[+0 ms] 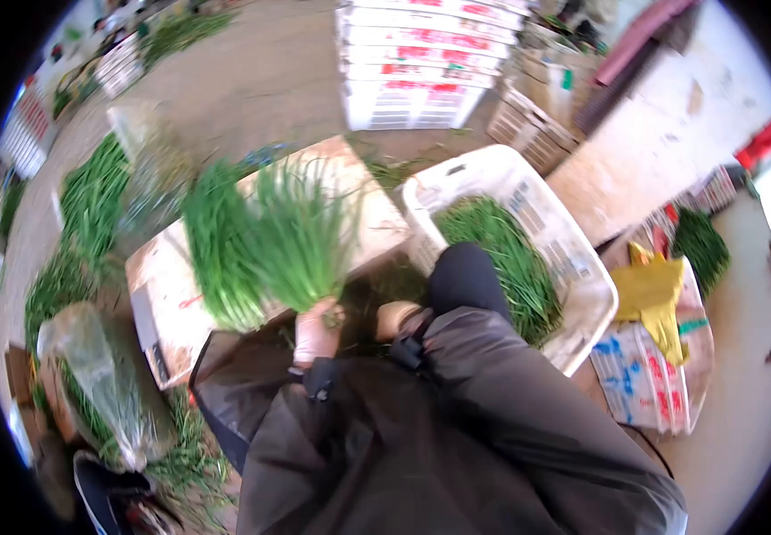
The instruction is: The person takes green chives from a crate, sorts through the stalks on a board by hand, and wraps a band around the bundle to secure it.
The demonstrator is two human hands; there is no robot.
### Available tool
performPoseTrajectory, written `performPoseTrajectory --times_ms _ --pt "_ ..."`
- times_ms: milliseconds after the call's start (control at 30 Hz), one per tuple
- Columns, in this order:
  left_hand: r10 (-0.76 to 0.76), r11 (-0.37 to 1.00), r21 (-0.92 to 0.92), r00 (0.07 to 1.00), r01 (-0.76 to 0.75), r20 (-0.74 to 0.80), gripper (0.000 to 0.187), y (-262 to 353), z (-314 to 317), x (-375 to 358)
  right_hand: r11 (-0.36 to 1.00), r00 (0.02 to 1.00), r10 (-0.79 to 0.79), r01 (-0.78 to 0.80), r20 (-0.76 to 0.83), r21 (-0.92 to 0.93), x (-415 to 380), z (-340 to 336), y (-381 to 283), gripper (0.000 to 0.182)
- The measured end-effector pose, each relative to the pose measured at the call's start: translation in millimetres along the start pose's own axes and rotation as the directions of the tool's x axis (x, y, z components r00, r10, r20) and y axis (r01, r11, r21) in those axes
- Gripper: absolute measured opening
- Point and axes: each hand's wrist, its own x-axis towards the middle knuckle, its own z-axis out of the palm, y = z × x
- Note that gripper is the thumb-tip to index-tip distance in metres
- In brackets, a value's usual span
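My left hand (317, 328) is closed around the lower ends of a bunch of long green stalks (296, 236), whose blurred tops fan out over a pale board (363, 201). Close beside it on the left, another green bundle (220, 245) lies on the board, its pale ends toward me. My right hand (396, 321) is low, next to my knee, and its fingers are hidden or too blurred to make out. A knife (149, 334) rests at the board's left edge. Right of the board, a white crate (586, 267) holds more green stalks (506, 267).
Stacked white crates (416, 67) stand beyond the board. At right are a yellow glove (657, 294), a basket (639, 374) and a leaning panel (644, 134). Plastic bags (104, 366) and loose greens (95, 201) lie on the left floor. A shoe (104, 490) shows at lower left.
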Motion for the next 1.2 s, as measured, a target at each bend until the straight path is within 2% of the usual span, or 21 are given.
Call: performPoseTrajectory --times_ms 67,100,133,167,200,300,333,400,433,467,567,600,633,733,767,800,833,867,967,1067,1200 --pt "0.041 0.994 0.105 0.997 -0.035 -0.058 0.015 9.9 14.7 -12.8 0.979 0.973 0.115 -0.078 -0.199 0.189 12.6 14.9 1.8 0.043" --pt "0.097 0.974 0.217 0.988 -0.068 -0.123 0.014 13.3 23.0 -19.6 0.966 0.939 -0.005 0.093 -0.344 0.240 64.1 31.9 14.7 0.046" --pt "0.144 0.941 0.324 0.981 -0.095 -0.131 0.013 10.2 14.2 -13.4 0.888 0.934 -0.030 0.188 -0.355 0.419 59.6 21.3 12.0 0.049" --pt "0.199 0.903 0.407 0.973 -0.137 -0.115 0.015 9.5 18.7 -16.3 0.768 0.929 -0.056 0.274 -0.366 0.579 57.1 12.1 10.2 0.053" --pt "0.258 0.856 0.485 0.962 -0.181 -0.095 0.018 10.5 23.0 -19.8 0.520 0.972 -0.056 0.224 -0.229 0.824 5.8 -28.7 -13.0 0.056" --pt "0.348 0.640 0.739 0.937 -0.211 -0.034 0.016 6.7 25.1 -15.9 0.063 0.832 -0.372 0.465 -0.411 0.883 14.6 -31.1 -38.4 0.063" --pt "0.632 0.275 0.780 0.717 -0.562 0.293 0.014 -3.2 5.7 4.3 0.062 0.806 -0.389 0.506 -0.446 0.860 10.5 -37.1 -48.4 0.064" --pt "0.703 -0.350 0.914 0.587 -0.205 0.401 0.033 0.9 3.0 -1.9 0.051 0.739 -0.441 0.586 -0.508 0.809 0.1 -48.6 -68.7 0.067" --pt "0.709 -0.348 0.916 0.585 -0.198 0.395 0.037 5.3 15.5 -11.5 0.149 0.761 -0.333 0.625 -0.557 0.766 -18.1 -57.4 -80.1 0.092" --pt "0.713 -0.344 0.919 0.583 -0.192 0.389 0.041 10.8 33.7 -21.9 0.197 0.743 -0.297 0.662 -0.600 0.723 -13.2 -60.8 -89.0 0.082" --pt "0.744 -0.292 0.930 0.558 -0.222 0.367 0.059 22.7 70.0 -52.2 0.074 0.776 -0.277 0.605 -0.566 0.793 -28.7 -72.7 -100.8 0.052" --pt "0.737 -0.295 0.919 0.549 -0.262 0.394 0.062 23.6 73.8 -56.0 0.005 0.845 -0.292 0.469 -0.447 0.883 -37.2 -77.4 -97.6 0.039" --pt "0.749 -0.257 0.930 0.555 -0.262 0.363 0.065 22.0 78.7 -58.9 -0.165 0.844 -0.246 0.447 -0.476 0.879 -21.3 -66.3 -96.1 0.034" --pt "0.666 -0.190 0.961 0.693 -0.199 0.275 0.067 5.7 62.7 -50.6 -0.493 0.899 -0.228 0.224 -0.373 0.841 50.6 -13.5 -70.9 0.024" --pt "0.587 -0.140 0.978 0.782 -0.157 0.210 0.069 0.5 50.7 -46.8 -0.470 0.914 -0.298 0.112 -0.277 0.875 90.0 12.1 -52.4 0.028" --pt "0.567 -0.162 0.936 0.747 -0.313 0.348 0.065 -14.4 3.0 -18.7 -0.288 0.859 -0.289 0.343 -0.423 0.894 105.2 29.5 -37.9 0.028" --pt "0.540 -0.001 0.934 0.786 -0.356 0.300 0.061 -20.4 -6.3 -13.3 -0.096 0.783 -0.274 0.556 -0.559 0.826 120.7 47.1 -23.4 0.029" --pt "0.505 0.160 0.909 0.823 -0.384 0.259 0.058 -24.6 -11.3 -12.8 -0.531 0.928 -0.316 -0.001 -0.197 0.847 105.6 39.2 -25.9 0.029" --pt "0.351 0.738 0.637 0.933 -0.224 -0.078 0.050 -16.4 7.9 -25.1 -0.562 0.927 -0.339 -0.062 -0.161 0.825 80.9 27.7 -27.9 0.026" --pt "0.188 0.848 0.530 0.942 -0.012 -0.279 0.042 -5.3 13.6 -30.2 -0.546 0.951 -0.244 0.026 -0.188 0.837 71.9 26.6 -25.0 0.026" --pt "0.026 0.923 0.378 0.970 0.069 -0.241 0.044 -4.3 1.5 -15.3 -0.407 0.956 -0.022 0.259 -0.293 0.876 50.4 15.8 -26.5 0.037"
